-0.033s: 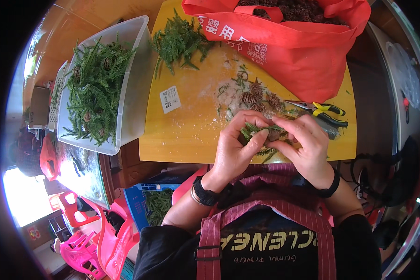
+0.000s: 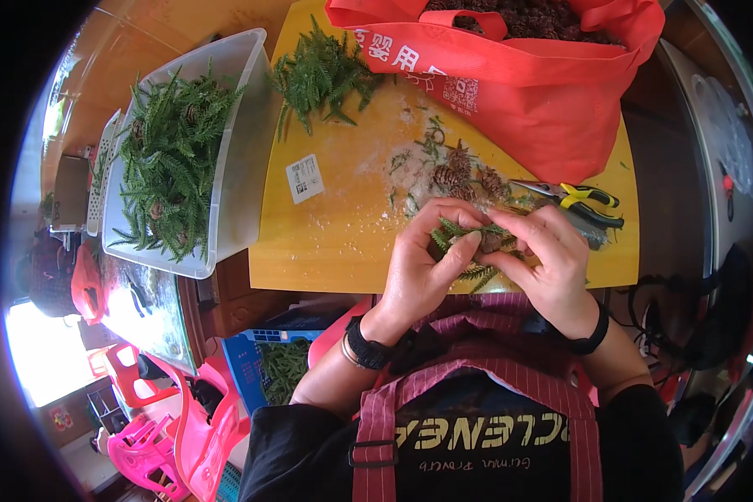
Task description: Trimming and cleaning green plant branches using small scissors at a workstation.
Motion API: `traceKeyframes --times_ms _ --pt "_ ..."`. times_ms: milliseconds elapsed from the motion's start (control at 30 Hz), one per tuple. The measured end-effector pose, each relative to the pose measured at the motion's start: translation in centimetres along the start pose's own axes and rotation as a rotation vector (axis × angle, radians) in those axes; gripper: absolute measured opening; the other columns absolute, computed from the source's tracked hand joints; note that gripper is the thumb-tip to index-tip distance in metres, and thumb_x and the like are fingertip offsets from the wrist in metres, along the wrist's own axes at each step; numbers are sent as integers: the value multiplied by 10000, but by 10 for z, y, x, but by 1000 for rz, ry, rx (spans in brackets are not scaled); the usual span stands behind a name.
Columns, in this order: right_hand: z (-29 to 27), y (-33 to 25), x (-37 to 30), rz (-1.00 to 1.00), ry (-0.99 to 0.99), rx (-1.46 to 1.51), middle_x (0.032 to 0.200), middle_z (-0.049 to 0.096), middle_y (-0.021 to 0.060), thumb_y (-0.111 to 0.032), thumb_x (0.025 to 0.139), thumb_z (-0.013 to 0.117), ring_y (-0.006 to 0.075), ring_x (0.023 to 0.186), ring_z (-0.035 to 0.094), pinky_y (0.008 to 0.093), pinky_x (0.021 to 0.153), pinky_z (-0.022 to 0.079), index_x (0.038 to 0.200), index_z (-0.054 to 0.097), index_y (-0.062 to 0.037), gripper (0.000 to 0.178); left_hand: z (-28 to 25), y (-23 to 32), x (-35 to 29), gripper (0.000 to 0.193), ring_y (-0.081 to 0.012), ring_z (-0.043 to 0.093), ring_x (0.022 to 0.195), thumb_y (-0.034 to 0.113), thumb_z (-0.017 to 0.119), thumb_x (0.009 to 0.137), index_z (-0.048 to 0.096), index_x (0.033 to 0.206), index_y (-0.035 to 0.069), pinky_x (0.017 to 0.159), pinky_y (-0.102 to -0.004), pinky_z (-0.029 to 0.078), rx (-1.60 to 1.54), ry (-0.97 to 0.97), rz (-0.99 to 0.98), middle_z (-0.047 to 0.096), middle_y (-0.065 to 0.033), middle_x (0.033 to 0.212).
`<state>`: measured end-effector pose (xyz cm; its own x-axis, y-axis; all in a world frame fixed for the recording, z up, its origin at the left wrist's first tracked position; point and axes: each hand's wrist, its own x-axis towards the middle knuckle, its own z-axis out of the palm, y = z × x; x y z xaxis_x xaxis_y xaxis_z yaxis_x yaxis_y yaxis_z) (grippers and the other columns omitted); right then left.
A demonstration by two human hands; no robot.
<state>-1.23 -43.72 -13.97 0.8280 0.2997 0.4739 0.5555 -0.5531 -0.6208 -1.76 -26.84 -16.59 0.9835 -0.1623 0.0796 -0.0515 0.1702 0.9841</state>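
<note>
Over the near edge of the yellow board, both my hands hold a green artificial pine sprig (image 2: 479, 274). My left hand (image 2: 427, 259) pinches it between thumb and fingers. From the other side, my right hand (image 2: 552, 255) closes thumb and fingertips on the same sprig. A small brownish part shows between the hands, but my fingers cover most of it. Just beyond my fingertips lie several brown pine cones (image 2: 453, 173) among green scraps and pale dust. Pliers (image 2: 590, 201) with yellow and black handles rest to the right of my right hand.
A red bag (image 2: 527, 100) full of pine cones stands at the back of the yellow board (image 2: 326, 251). Loose sprigs (image 2: 322, 75) and a white label (image 2: 304, 178) lie left. A clear bin (image 2: 234, 159) holds more sprigs. Below left are a blue crate (image 2: 243, 368) and pink chairs (image 2: 205, 435).
</note>
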Motion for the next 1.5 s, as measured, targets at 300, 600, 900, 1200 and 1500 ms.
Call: traceKeyframes --times_ms 300,600,900,1200,1500 --pt "-1 0 2 27 -10 0 709 496 22 -144 579 782 139 563 513 271 504 427 1034 624 -100 484 5 6 -2 127 -107 512 903 53 511 874 491 985 -6 784 -249 447 -167 -26 -98 531 -78 1058" --pt "-4 2 4 18 -53 -4 722 498 26 -152 580 782 153 581 514 286 519 428 1051 617 -104 502 5 5 -1 163 -85 513 843 64 535 865 516 1007 -16 754 -237 452 -88 10 -111 567 -49 981" --pt "-16 -4 12 61 -194 64 774 510 64 -193 671 735 204 653 530 311 581 433 1049 613 -82 413 3 5 -1 149 -69 530 795 65 531 860 515 977 -27 711 -223 462 -117 30 -136 581 -51 923" --pt "-28 3 25 154 -328 210 857 512 68 -109 763 650 184 790 512 268 665 405 1010 616 -31 261 4 7 -2 129 -154 582 841 3 504 861 491 978 -49 704 -292 551 -199 -122 -197 542 -95 977" --pt "-25 12 29 441 -501 575 888 473 -5 -102 809 620 69 802 452 201 670 377 967 572 -18 185 4 10 -4 114 -161 633 778 12 525 857 510 963 -30 702 -251 513 -145 -160 -226 551 -85 966"
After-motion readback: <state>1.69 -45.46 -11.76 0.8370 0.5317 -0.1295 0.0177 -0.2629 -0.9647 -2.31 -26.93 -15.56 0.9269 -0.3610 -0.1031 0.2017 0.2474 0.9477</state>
